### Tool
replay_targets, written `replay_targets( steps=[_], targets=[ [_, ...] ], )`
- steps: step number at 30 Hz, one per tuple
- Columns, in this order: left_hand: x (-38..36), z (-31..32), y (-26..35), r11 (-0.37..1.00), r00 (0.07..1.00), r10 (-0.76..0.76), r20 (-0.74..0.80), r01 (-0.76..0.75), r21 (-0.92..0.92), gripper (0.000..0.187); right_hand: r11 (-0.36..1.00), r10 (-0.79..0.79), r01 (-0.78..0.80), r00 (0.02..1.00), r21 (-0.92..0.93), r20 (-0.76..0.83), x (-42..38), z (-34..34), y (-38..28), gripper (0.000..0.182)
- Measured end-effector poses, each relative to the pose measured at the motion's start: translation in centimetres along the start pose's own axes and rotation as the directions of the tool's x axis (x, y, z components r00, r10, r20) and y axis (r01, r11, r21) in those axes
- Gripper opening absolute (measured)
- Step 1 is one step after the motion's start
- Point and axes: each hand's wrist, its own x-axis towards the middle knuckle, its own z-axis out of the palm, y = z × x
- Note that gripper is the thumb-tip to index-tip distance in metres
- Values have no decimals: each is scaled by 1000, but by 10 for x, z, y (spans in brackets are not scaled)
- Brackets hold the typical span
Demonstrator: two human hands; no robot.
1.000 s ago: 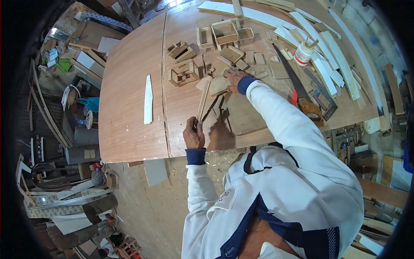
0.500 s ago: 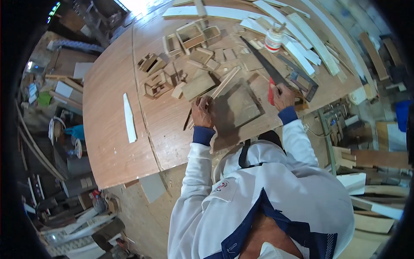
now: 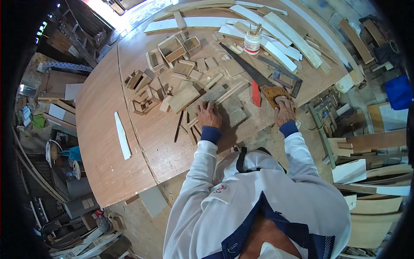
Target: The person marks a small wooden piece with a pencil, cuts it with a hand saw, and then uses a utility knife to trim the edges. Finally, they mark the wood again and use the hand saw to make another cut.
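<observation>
My left hand lies over thin wooden strips on a flat grey-brown board, its fingers somewhat spread. At the wooden handle of a handsaw, my right hand has its fingers curled over the handle's near end. The saw lies flat, its blade angled toward the far left. Just left of the handle is a red piece. A dark metal square lies beyond the handle. Beside my left hand are a thin dark stick and a wooden block.
Small wooden boxes and frames stand on the table. A white jar holds sticks near long white-faced strips. A white sliver lies at left. More boards are stacked beside me at right.
The view has shifted, so the table's things appear further left. My right hand has moved from beside the red piece to the saw handle. My left hand's fingers have spread over the strips.
</observation>
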Motion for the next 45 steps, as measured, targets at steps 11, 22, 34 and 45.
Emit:
replay_targets(
  steps=[11, 22, 34, 45],
  targets=[
    [1, -6, 3, 991, 995, 65, -81, -74, -109, 17, 993, -118, 120, 985, -3, 128, 6, 12, 18, 40],
    [0, 3, -7, 990, 994, 95, -47, -100, -99, 21, 858, 122, -20, 978, 514, -166, 8, -26, -34, 31],
    [-1, 14, 1, 996, 995, 78, -60, -80, -30, 24, 457, 289, -154, 957, 876, 18, -88, -85, -51, 16],
    [6, 13, 31, 998, 987, -1, 162, 11, -66, 36, 507, 157, -29, 986, 861, -59, -138, -106, -41, 32]
  ],
)
